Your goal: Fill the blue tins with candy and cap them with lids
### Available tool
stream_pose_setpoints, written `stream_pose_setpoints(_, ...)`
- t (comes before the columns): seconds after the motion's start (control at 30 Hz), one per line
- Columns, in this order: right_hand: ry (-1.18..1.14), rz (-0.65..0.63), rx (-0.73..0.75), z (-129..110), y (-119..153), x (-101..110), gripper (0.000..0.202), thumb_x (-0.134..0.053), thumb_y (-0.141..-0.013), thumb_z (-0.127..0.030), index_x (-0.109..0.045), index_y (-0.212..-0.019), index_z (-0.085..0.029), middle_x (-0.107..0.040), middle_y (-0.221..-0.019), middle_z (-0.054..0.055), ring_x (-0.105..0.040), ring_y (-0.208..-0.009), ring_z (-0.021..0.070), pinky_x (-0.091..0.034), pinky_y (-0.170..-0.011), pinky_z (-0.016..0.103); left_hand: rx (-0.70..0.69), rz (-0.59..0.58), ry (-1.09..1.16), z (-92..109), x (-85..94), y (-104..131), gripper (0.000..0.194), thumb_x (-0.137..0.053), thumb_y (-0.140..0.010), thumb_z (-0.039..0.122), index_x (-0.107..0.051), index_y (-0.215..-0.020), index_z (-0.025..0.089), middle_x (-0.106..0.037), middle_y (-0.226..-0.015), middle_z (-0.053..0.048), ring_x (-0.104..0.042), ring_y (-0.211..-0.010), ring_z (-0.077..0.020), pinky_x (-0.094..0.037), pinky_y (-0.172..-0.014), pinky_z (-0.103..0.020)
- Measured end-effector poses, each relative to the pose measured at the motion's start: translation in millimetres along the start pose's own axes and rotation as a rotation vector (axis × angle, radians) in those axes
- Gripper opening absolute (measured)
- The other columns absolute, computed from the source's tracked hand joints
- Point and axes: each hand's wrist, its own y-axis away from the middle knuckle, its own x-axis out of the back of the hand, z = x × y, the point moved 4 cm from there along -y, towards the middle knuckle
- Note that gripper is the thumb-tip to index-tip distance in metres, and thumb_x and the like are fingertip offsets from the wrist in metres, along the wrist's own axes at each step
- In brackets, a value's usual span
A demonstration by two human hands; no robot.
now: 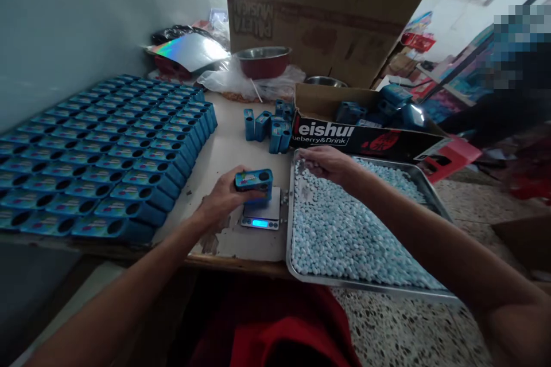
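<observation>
The scale readout (260, 223) is illegibly small.

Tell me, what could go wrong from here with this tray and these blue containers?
The tray seems to jut past the edge of the table, so a bump might tip it and spill the pale pieces. The left hand holds a blue container over the scale; a slip could knock the scale. Loose pieces beside it might also stray onto it.
</observation>
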Motion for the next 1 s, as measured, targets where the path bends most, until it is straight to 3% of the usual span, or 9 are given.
stream_pose_setpoints(0.07,0.076,0.121,-0.006,23.1,8.9,32.5,0.034,-0.085,-0.072,-0.041,-0.066,-0.073,-0.013,-0.049,-0.053,-0.005,-0.035,-0.044,0.0042,-0.022,-0.041,0.018,0.056,-0.089,0.063,-7.3,-10.2,5.8,0.047,-0.084,-0.067,0.051,-0.061,-0.097,0.023,-0.07,-0.086,0.002,-0.067,-0.083,-0.0208,-0.054,-0.075,-0.031)
stream_pose_setpoints(0.13,0.129,0.118,-0.039,46.0,18.2,52.5,0.034,-0.087,-0.066,-0.04,-0.068,-0.075,-0.013,-0.051,-0.055,-0.005,-0.038,-0.047,0.0054,-0.026,-0.045,0.019,0.108,-0.139,0.088,-15.0,-15.0,8.8,0.048,-0.084,-0.067,0.052,-0.062,-0.1,0.025,-0.072,-0.091,0.0,-0.069,-0.087,-0.0227,-0.056,-0.079,-0.034)
stream_pose_setpoints(0.23,0.211,0.033,-0.061,62.5,30.0,62.1,0.036,-0.081,-0.066,-0.041,-0.074,-0.086,-0.012,-0.05,-0.056,-0.005,-0.036,-0.049,0.0067,-0.023,-0.047,0.021,0.088,-0.209,0.13,-17.2,-5.7,0.8,0.07,-0.092,-0.055,0.046,-0.062,-0.116,0.028,-0.072,-0.114,-0.006,-0.069,-0.108,-0.0285,-0.056,-0.091,-0.041)
stream_pose_setpoints(0.3,0.28,0.003,-0.029,51.9,31.3,57.7,0.036,-0.074,-0.072,-0.041,-0.076,-0.092,-0.011,-0.046,-0.054,-0.006,-0.032,-0.048,0.0072,-0.019,-0.047,0.022,0.007,-0.185,0.199,-11.6,13.3,-21.5,0.086,-0.093,-0.052,0.047,-0.059,-0.128,0.028,-0.068,-0.128,-0.011,-0.063,-0.123,-0.0312,-0.053,-0.098,-0.042)
stream_pose_setpoints(0.47,0.451,0.046,0.296,-47.3,-6.3,28.7,0.031,-0.063,-0.08,-0.037,-0.079,-0.093,-0.014,-0.05,-0.058,-0.003,-0.036,-0.052,0.0094,-0.023,-0.049,0.023,-0.088,0.377,0.212,-7.1,85.7,-152.3,0.059,-0.074,-0.075,0.061,-0.062,-0.117,0.021,-0.07,-0.116,-0.01,-0.065,-0.11,-0.0227,-0.052,-0.086,-0.032)
stream_pose_setpoints(0.57,0.546,0.094,0.439,-101.2,-38.7,22.8,0.026,-0.067,-0.078,-0.038,-0.078,-0.081,-0.015,-0.061,-0.067,0.0,-0.045,-0.06,0.0112,-0.03,-0.053,0.023,-0.012,0.321,0.077,-17.8,105.9,-256.1,0.05,-0.077,-0.071,0.056,-0.067,-0.102,0.02,-0.071,-0.102,-0.006,-0.064,-0.095,-0.0195,-0.048,-0.077,-0.03)
stream_pose_setpoints(0.63,0.509,0.033,0.34,-108.0,-55.2,28.0,0.028,-0.071,-0.077,-0.041,-0.078,-0.083,-0.015,-0.056,-0.062,-0.001,-0.042,-0.056,0.0102,-0.027,-0.051,0.023,0.002,0.196,0.045,-28.3,110.7,-315.7,0.051,-0.081,-0.066,0.057,-0.068,-0.099,0.02,-0.071,-0.096,-0.005,-0.063,-0.091,-0.0196,-0.046,-0.076,-0.031)
stream_pose_setpoints(0.8,0.208,0.021,0.035,-56.2,-60.4,57.2,0.045,-0.069,-0.084,-0.055,-0.075,-0.103,-0.015,-0.036,-0.057,-0.006,-0.027,-0.049,0.0086,-0.017,-0.048,0.025,0.053,-0.148,0.206,-57.2,81.8,-402.5,0.067,-0.082,-0.057,0.067,-0.068,-0.1,0.018,-0.073,-0.109,-0.01,-0.063,-0.101,-0.0234,-0.046,-0.084,-0.035)
stream_pose_setpoints(1.0,0.261,0.228,-0.116,-4.0,-26.6,72.6,0.044,-0.065,-0.088,-0.059,-0.075,-0.105,-0.02,-0.036,-0.062,-0.004,-0.03,-0.055,0.0118,-0.021,-0.051,0.027,0.012,-0.411,0.426,-46.1,-0.9,-420.3,0.052,-0.069,-0.076,0.063,-0.071,-0.105,0.02,-0.074,-0.114,-0.007,-0.064,-0.105,-0.0225,-0.05,-0.09,-0.039)
